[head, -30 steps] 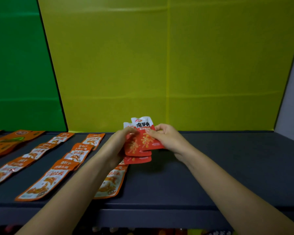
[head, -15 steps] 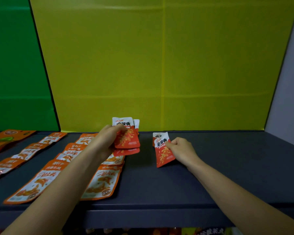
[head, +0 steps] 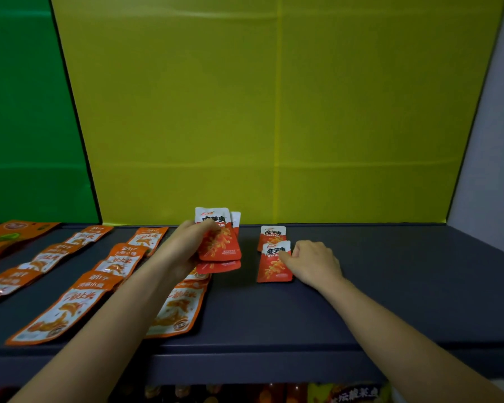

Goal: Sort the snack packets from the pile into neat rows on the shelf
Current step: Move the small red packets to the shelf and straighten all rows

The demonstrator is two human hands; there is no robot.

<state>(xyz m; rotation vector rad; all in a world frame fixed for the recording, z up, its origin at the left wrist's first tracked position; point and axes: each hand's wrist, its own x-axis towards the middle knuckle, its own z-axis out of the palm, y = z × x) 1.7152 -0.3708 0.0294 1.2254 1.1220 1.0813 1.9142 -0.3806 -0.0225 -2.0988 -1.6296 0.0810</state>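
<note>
My left hand (head: 186,247) grips a small fanned stack of red snack packets (head: 219,242) with white tops, held just above the dark grey shelf (head: 390,292) near its back. To the right, my right hand (head: 313,263) pinches the right edge of a single red packet (head: 273,267) that lies flat on the shelf. Its top overlaps another red packet (head: 273,232) lying just behind it, and the two form a short row running front to back.
Rows of orange packets (head: 64,309) lie flat on the left half of the shelf, some under my left forearm. A yellow back panel (head: 274,112) and a green panel (head: 26,112) close off the rear. Other packaged goods (head: 355,395) show below the shelf's front edge.
My right hand drew one red packet off the stack, carried it right and laid it flat on the shelf over the one behind. My left hand kept the stack and barely moved.
</note>
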